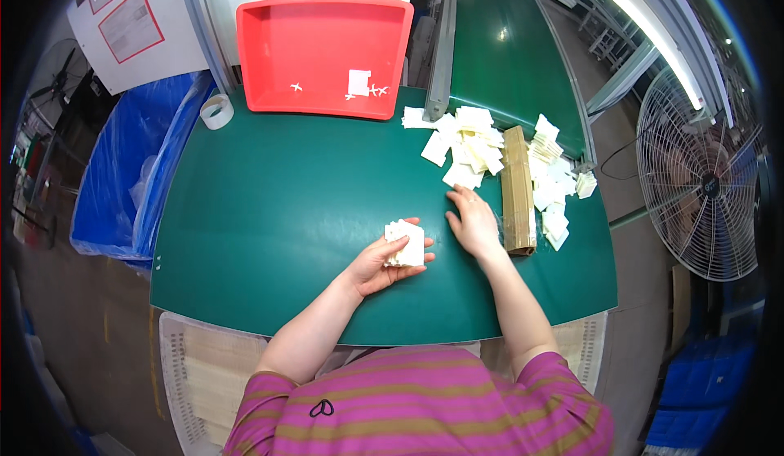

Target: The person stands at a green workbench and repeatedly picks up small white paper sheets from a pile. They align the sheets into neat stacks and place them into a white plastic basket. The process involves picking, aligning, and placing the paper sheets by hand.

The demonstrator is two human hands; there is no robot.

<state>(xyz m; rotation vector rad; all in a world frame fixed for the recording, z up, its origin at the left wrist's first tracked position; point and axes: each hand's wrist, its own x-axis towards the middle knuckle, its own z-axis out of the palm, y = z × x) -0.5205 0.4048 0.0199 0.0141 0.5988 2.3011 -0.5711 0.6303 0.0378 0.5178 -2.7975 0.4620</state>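
A factory workshop: flat cream squares [474, 139] heaped on a green worktable [278, 203], round grey wire-caged fan [710, 185] at right.

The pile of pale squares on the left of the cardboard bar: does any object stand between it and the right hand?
Nothing visible does. The right hand is at the near edge of the pile; contact is hard to tell. The cardboard bar lies to their right.

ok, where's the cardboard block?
Head view, right side of the green table: the cardboard block lies between two piles of pale pieces, beside the right hand.
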